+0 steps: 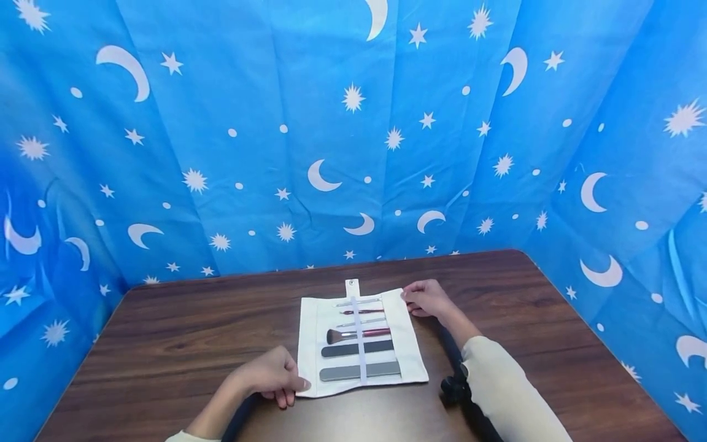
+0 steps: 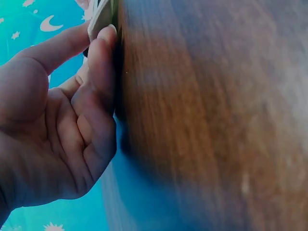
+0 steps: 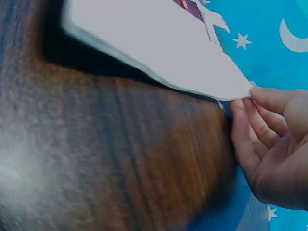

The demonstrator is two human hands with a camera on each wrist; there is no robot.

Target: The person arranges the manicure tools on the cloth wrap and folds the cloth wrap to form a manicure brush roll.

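A white fabric tool roll lies unfolded on the table, a snap tab sticking out at its far edge. Under its pale strap are a grey nail file, a black nail file, a brush with a red handle, and several slim tools. My left hand pinches the near left corner between thumb and fingers. At the far right corner, my right hand pinches the cloth edge; the right wrist view shows the white cloth raised a little above the wood there.
The dark wooden table extends to both sides of the roll. Blue cloth printed with moons and stars hangs behind it and at the sides. A black strap with a round knob is by my right forearm.
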